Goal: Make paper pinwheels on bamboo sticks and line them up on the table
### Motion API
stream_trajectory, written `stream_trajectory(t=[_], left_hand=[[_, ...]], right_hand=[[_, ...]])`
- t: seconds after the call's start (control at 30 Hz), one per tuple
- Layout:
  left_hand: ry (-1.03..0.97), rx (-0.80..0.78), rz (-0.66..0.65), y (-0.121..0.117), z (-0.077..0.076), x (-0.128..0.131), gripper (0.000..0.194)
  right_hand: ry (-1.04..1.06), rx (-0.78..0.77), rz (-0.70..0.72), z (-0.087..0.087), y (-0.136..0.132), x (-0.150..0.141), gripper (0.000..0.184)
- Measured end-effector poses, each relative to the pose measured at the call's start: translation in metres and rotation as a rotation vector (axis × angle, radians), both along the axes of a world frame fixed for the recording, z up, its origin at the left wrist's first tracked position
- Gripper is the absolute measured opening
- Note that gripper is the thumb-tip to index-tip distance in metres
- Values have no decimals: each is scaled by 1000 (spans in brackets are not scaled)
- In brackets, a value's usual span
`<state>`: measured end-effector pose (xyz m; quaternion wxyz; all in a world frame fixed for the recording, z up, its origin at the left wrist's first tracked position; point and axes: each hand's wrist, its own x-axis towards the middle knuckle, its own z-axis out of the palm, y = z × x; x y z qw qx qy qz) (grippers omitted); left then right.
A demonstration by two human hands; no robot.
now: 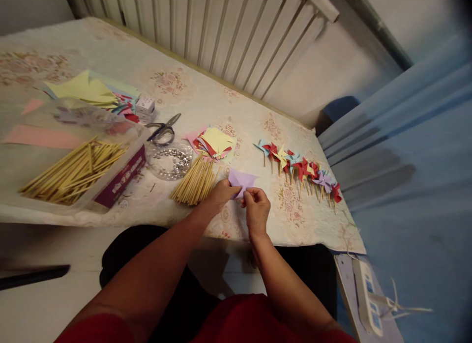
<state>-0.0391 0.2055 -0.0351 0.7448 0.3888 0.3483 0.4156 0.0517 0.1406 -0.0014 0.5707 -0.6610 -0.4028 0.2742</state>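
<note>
A piece of purple paper (242, 180) is held between my two hands over the front part of the table. My left hand (224, 194) grips it from the left, thumb on top. At its lower right edge, the fingers of my right hand (257, 205) are pinched together on the paper. Just left of my left hand lies a bundle of thin wooden sticks (195, 182). Behind the sticks rests a pile of coloured paper pieces (216, 141). To the right of my hands, several finished paper pinwheels (303, 168) on sticks lie in a row.
A clear plastic box (83, 201) with more sticks stands at the left. Beside it are a round dish of metal pins (170, 161), scissors (163, 130), a small white box (145, 105) and yellow paper sheets (83, 91). A power strip (368, 296) sits lower right.
</note>
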Motion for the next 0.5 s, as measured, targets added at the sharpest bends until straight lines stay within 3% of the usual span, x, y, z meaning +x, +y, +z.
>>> stream_trajectory(t=[0.5], left_hand=[[76,-26,19,-4,11,-3,24]], right_hand=[[-188,-85,-101,-9,5,4,13]])
